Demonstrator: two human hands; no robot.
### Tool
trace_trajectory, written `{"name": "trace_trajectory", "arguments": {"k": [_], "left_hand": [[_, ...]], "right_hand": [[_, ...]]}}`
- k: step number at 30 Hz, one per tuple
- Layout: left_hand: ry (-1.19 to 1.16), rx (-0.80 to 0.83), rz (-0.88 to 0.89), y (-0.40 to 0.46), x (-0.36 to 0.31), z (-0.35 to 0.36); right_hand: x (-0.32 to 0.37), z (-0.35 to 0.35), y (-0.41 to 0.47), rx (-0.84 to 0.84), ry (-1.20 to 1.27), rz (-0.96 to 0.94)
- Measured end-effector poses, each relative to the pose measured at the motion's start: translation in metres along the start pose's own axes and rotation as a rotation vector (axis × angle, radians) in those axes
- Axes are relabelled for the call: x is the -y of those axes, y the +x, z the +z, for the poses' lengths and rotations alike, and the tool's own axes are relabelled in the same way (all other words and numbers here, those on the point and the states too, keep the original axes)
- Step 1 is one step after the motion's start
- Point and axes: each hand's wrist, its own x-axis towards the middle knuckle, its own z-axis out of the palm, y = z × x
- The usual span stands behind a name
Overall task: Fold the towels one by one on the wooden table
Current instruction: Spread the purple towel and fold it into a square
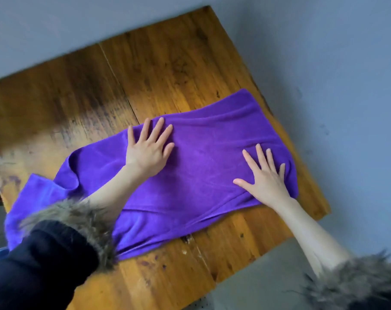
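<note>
A purple towel (199, 166) lies spread lengthwise across the wooden table (158, 70), its right end close to the table's right edge. Its left end is rumpled, with one corner folded over and part of it hanging past the table's left edge. My left hand (148, 151) rests flat on the towel's left-middle part, fingers spread. My right hand (266, 179) presses flat on the towel's right part, fingers spread. Neither hand grips the cloth. Dark sleeves with fur cuffs cover both forearms near the bottom of the view.
Grey-blue walls (335, 63) run close behind the table's far and right edges. A grey floor (268, 276) shows below the table's near right corner. Bare wood lies beyond the towel at the far left.
</note>
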Motion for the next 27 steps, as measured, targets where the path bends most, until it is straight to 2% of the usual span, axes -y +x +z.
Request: {"name": "trace_trajectory", "arguments": {"k": [3,5,7,9,12,20,23,27], "left_hand": [[-0.017,0.003,-0.032,0.02,-0.005,-0.01],[-0.078,-0.042,-0.008,0.029,-0.023,-0.014],[-0.073,-0.08,0.107,0.032,-0.047,-0.013],[-0.032,-0.064,0.252,0.033,-0.072,-0.007],[0.013,0.002,0.357,0.033,-0.103,0.004],[0.021,0.077,0.294,0.062,-0.124,0.005],[0.0,0.126,0.296,0.07,-0.134,-0.003],[-0.121,0.017,0.299,0.046,-0.128,-0.004]], "right_hand": [[-0.009,-0.002,0.002,-0.048,0.059,0.001],[-0.009,0.003,-0.005,-0.172,0.115,0.01],[-0.009,0.013,-0.016,-0.285,0.15,0.065],[-0.011,0.023,-0.027,-0.319,0.174,0.124],[-0.02,0.036,-0.037,-0.31,0.187,0.159],[-0.088,0.02,-0.027,-0.171,0.165,-0.001],[-0.098,0.007,-0.018,-0.107,0.166,0.011],[-0.076,0.006,-0.021,-0.168,0.091,-0.008]]}}
